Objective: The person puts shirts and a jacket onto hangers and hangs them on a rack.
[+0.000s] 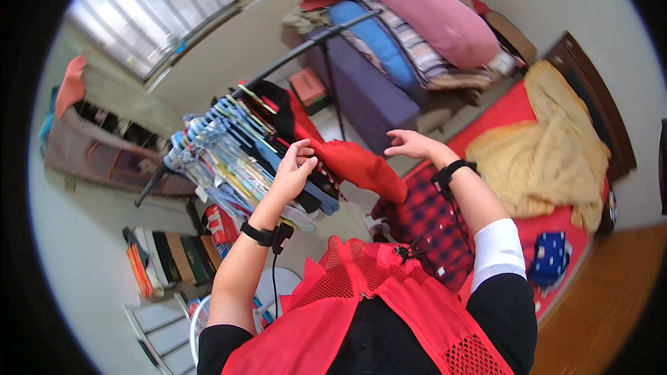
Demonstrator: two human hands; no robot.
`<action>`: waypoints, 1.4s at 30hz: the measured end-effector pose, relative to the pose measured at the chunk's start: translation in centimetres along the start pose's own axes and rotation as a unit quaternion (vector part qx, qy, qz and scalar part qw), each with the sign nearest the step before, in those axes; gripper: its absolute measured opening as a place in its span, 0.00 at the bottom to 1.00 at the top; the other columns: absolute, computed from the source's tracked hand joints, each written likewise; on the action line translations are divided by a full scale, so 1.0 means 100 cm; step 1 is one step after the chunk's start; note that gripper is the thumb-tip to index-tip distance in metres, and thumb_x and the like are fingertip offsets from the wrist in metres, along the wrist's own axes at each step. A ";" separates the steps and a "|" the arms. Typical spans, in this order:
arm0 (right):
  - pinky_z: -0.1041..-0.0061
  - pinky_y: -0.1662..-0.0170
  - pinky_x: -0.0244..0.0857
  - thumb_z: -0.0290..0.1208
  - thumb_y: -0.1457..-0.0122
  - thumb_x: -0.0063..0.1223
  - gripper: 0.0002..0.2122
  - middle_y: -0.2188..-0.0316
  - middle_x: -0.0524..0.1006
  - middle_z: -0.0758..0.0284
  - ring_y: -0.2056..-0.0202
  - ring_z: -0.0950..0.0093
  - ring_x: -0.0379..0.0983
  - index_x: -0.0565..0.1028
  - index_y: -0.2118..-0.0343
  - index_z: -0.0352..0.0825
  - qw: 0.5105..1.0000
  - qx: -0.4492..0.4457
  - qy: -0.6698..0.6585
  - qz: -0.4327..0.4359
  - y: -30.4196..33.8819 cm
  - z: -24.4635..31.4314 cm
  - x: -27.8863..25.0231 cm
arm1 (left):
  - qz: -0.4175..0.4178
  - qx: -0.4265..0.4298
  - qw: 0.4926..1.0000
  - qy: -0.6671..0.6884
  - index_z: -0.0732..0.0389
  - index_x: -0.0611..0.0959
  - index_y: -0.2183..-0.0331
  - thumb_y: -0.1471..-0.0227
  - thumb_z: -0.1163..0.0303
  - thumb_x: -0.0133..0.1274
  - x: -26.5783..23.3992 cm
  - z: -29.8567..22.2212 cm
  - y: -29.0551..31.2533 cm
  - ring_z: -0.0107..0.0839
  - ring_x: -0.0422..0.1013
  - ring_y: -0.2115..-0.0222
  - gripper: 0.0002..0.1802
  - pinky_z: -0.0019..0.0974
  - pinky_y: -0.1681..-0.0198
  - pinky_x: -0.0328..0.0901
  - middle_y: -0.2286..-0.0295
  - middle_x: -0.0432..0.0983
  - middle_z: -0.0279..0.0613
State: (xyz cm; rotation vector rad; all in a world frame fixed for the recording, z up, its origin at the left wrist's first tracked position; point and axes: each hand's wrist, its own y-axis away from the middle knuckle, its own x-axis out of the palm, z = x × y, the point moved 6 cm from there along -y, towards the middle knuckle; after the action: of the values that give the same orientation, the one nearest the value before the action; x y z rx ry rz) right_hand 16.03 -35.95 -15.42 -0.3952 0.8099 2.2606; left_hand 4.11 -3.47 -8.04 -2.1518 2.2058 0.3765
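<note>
At the far left a low brown shelf unit (97,156) stands along the wall, with an orange cloth (71,83) lying on its top. Next comes a black clothes rail (292,52), crowded at its lower end with hanging clothes (229,160) on pale hangers. The left hand (293,167) is raised against these garments, fingers curled and pinching the shoulder end of a red garment (354,163) that hangs off the rail; a black wrist strap sits below it. The red garment droops to the right, between the two hands. The right hand (410,144) hovers just beside it, fingers spread and holding nothing, well apart from the left. Behind the rail a purple sofa (361,90) carries a stack of pillows (424,17). At the right, a red bed (528,107) bears a yellow blanket (549,146) near its head edge.
</note>
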 end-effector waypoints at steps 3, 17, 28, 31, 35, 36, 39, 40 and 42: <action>0.66 0.40 0.68 0.46 0.39 0.67 0.37 0.43 0.77 0.52 0.42 0.64 0.74 0.65 0.33 0.31 0.993 0.067 -0.051 -0.078 0.093 -0.058 0.009 | 0.087 -0.004 0.996 0.020 0.65 0.70 0.39 0.38 0.71 0.57 0.042 0.015 0.014 0.25 0.72 0.60 0.28 0.31 0.56 0.70 0.52 0.74 0.43; 0.70 0.54 0.72 0.44 0.38 0.66 0.33 0.55 0.81 0.60 0.58 0.72 0.77 0.69 0.36 0.27 0.852 0.335 -0.289 -0.279 0.458 -0.269 0.234 | 0.394 -0.100 0.912 -0.062 0.65 0.73 0.42 0.36 0.67 0.55 0.300 0.092 0.067 0.29 0.75 0.56 0.24 0.35 0.54 0.72 0.54 0.79 0.41; 0.69 0.52 0.72 0.38 0.35 0.63 0.26 0.57 0.83 0.61 0.58 0.72 0.78 0.72 0.39 0.29 0.823 0.302 -0.360 -0.319 0.550 -0.377 0.254 | 0.451 -0.068 0.875 -0.159 0.64 0.74 0.42 0.35 0.65 0.55 0.484 0.109 0.099 0.27 0.74 0.59 0.23 0.34 0.55 0.70 0.57 0.77 0.36; 0.71 0.54 0.72 0.34 0.35 0.61 0.20 0.59 0.83 0.63 0.60 0.73 0.78 0.75 0.43 0.29 0.829 0.272 -0.355 -0.336 0.551 -0.408 0.241 | 0.440 -0.098 0.877 -0.165 0.64 0.75 0.43 0.35 0.65 0.55 0.513 0.111 0.105 0.26 0.74 0.60 0.22 0.33 0.55 0.70 0.59 0.78 0.36; 0.71 0.56 0.73 0.31 0.35 0.60 0.12 0.63 0.82 0.66 0.62 0.74 0.78 0.80 0.52 0.32 0.840 0.265 -0.347 -0.324 0.538 -0.430 0.216 | 0.419 -0.116 0.886 -0.160 0.66 0.75 0.44 0.35 0.66 0.55 0.535 0.117 0.104 0.26 0.74 0.60 0.22 0.33 0.55 0.70 0.60 0.79 0.38; 0.71 0.56 0.73 0.31 0.35 0.60 0.12 0.64 0.83 0.66 0.62 0.75 0.78 0.81 0.53 0.32 0.850 0.256 -0.335 -0.315 0.532 -0.433 0.208 | 0.417 -0.112 0.885 -0.177 0.67 0.75 0.43 0.35 0.66 0.54 0.538 0.120 0.103 0.28 0.75 0.58 0.23 0.34 0.53 0.71 0.59 0.79 0.40; 0.69 0.54 0.73 0.32 0.36 0.60 0.11 0.63 0.84 0.63 0.61 0.72 0.80 0.82 0.55 0.31 0.871 0.249 -0.301 -0.296 0.513 -0.451 0.191 | 0.406 -0.145 0.883 -0.185 0.67 0.75 0.43 0.36 0.67 0.54 0.553 0.125 0.093 0.30 0.76 0.57 0.23 0.36 0.52 0.71 0.57 0.80 0.41; 0.68 0.52 0.74 0.33 0.36 0.60 0.12 0.62 0.85 0.59 0.59 0.69 0.82 0.82 0.56 0.31 0.883 0.248 -0.276 -0.287 0.504 -0.455 0.184 | 0.400 -0.152 0.885 -0.185 0.67 0.75 0.43 0.35 0.67 0.54 0.556 0.131 0.089 0.31 0.77 0.58 0.22 0.36 0.52 0.72 0.57 0.80 0.42; 0.69 0.53 0.74 0.32 0.36 0.60 0.12 0.61 0.85 0.59 0.59 0.69 0.82 0.82 0.55 0.30 0.892 0.236 -0.259 -0.286 0.483 -0.462 0.168 | 0.394 -0.159 0.888 -0.175 0.67 0.75 0.44 0.35 0.68 0.54 0.564 0.142 0.076 0.30 0.77 0.58 0.22 0.36 0.53 0.72 0.57 0.79 0.41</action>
State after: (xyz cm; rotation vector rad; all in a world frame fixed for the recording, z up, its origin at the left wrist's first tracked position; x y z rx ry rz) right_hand -27.44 -84.74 -37.40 0.1842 0.7888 1.4495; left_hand -7.62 -55.89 -31.71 -1.0062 2.7998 1.1105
